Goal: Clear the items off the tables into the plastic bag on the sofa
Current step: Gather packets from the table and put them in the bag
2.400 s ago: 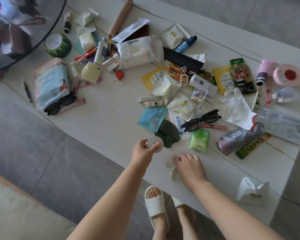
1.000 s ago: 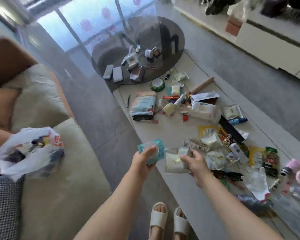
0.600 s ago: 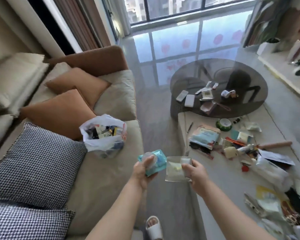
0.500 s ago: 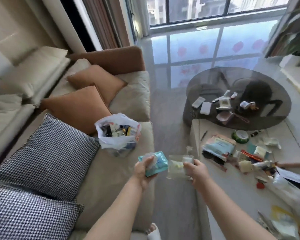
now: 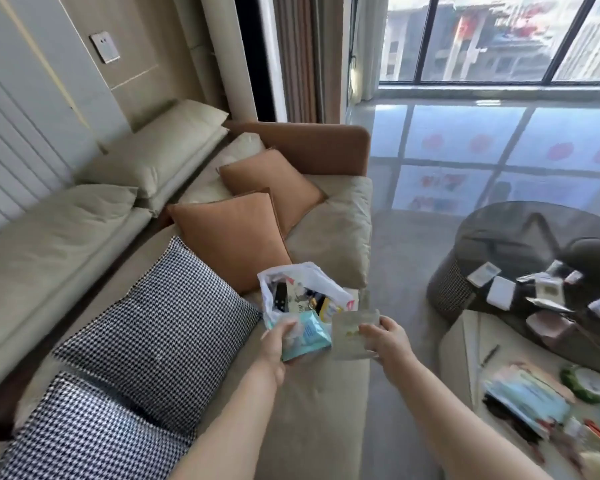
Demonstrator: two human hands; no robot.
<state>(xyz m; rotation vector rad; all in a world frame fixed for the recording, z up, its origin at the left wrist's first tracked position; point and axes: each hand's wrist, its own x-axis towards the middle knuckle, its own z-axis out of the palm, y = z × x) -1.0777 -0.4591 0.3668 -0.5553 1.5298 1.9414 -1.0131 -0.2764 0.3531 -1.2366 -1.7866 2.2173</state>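
Note:
The white plastic bag (image 5: 305,282) stands open on the beige sofa (image 5: 329,237), with several items inside. My left hand (image 5: 278,339) grips a teal packet (image 5: 309,336) together with a small white round lid, just in front of the bag's mouth. My right hand (image 5: 387,341) pinches a pale translucent sachet (image 5: 350,332) beside the teal packet, over the sofa's front edge. Many loose items still lie on the light rectangular table (image 5: 465,344) at the lower right and on the dark round glass table (image 5: 520,233).
Two orange cushions (image 5: 236,230) lean behind the bag, and two black-and-white checked cushions (image 5: 167,323) lie to its left. A strip of grey floor (image 5: 402,258) runs between the sofa and the tables. Large windows fill the far wall.
I turned from the table toward the sofa. Both hands carried the teal packet, lid and sachet leftward and now hover right at the bag's mouth.

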